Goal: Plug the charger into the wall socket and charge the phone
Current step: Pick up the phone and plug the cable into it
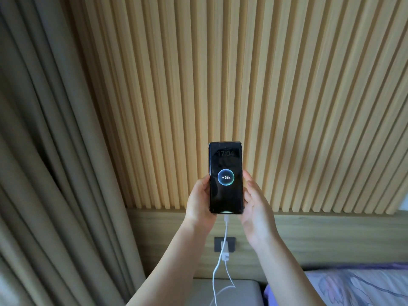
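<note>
A black phone [225, 177] is held upright in front of the slatted wall, its screen showing a charging ring with 62% and the time 17:04. My left hand [198, 202] grips its left edge and my right hand [256, 208] holds its right edge. A white cable [217, 268] runs from the phone's bottom port down in a loop. A white charger [225, 252] sits plugged into the dark wall socket [230, 242] below the phone.
Grey-beige curtains [50, 173] hang along the left. A wooden slat wall [242, 74] fills the background above a plain wood panel. A grey bedside surface [242, 292] lies below the socket, and bedding with a purple pattern [357, 286] is at the lower right.
</note>
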Motion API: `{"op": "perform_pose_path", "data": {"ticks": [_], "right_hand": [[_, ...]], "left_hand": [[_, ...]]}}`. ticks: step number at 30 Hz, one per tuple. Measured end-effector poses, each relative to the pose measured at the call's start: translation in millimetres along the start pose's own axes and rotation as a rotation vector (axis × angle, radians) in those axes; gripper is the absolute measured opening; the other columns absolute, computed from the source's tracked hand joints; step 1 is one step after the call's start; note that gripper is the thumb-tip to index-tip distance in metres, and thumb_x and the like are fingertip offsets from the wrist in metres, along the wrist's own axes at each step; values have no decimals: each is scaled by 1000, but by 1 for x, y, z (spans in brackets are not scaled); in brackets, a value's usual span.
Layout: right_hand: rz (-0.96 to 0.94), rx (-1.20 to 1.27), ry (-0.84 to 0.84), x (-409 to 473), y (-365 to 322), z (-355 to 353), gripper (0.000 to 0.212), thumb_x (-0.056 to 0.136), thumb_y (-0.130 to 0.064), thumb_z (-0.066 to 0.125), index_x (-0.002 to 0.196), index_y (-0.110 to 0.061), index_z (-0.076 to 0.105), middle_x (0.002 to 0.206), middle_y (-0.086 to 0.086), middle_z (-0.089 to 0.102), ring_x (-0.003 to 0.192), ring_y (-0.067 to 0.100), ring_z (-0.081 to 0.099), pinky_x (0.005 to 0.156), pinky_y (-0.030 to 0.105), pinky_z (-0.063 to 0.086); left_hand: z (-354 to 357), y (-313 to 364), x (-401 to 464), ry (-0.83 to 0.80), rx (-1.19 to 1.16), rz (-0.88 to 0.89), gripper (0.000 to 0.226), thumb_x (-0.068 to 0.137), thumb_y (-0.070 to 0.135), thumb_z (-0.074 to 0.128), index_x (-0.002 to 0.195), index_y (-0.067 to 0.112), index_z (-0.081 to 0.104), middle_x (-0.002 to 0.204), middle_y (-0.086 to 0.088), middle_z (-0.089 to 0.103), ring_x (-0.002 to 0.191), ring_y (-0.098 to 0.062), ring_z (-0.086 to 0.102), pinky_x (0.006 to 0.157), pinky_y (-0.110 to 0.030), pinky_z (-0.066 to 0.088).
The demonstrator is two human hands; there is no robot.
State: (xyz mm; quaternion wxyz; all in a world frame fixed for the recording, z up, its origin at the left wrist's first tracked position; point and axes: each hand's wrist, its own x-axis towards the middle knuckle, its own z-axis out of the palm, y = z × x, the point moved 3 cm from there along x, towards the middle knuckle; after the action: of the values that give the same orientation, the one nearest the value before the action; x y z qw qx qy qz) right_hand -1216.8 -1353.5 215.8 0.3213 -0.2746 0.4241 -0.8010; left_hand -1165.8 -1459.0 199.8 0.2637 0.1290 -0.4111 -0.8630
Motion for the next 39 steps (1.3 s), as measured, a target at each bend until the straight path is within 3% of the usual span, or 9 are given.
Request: {"op": "perform_pose_path", "data": {"ticks": [10,19,24,29,35,39], "right_hand": [[8,24,18,2,6,-5,29,95,-39,42,99,-52,68,113,-16,71,105,2,65,82,35,48],[58,2,22,2,23,-17,27,96,-39,41,107,-48,64,115,-14,71,107,3,65,73,22,55],[125,18,51,1,42,-26,28,96,-37,41,117,-43,58,117,-10,70,107,7,66,83,36,51],[191,-15,77,-3,64,-36,34,98,-29,41,129,-34,52,121,-3,69,108,17,66,80,36,54],[294,-94,70,-9,101,-53,41,96,-17,45,134,-31,49,123,2,68,113,24,64,88,45,48],[362,-89,137,-18,133,-68,37,94,-12,49,126,-27,56,114,10,67,98,26,65,78,39,48]], "left_hand": [[-3,-4,3,-3,-32,-3,39,94,32,39,99,15,74,105,-7,74,97,-21,69,85,-36,50],[-19,-20,4,33,-50,-44,40,94,32,39,97,17,76,106,-6,73,99,-20,69,89,-36,49],[-34,-32,3,77,-47,-96,37,94,33,43,110,14,70,117,-9,70,110,-23,65,99,-39,47],[-53,-49,-3,106,-80,-153,41,95,36,44,120,11,64,122,-14,66,116,-30,60,104,-46,43],[-78,-74,-17,125,-77,-217,46,96,38,40,126,7,58,133,-21,57,126,-37,50,113,-53,30],[-98,-92,-28,117,-65,-248,44,95,38,40,120,9,64,128,-20,61,116,-33,59,104,-49,43]]}}
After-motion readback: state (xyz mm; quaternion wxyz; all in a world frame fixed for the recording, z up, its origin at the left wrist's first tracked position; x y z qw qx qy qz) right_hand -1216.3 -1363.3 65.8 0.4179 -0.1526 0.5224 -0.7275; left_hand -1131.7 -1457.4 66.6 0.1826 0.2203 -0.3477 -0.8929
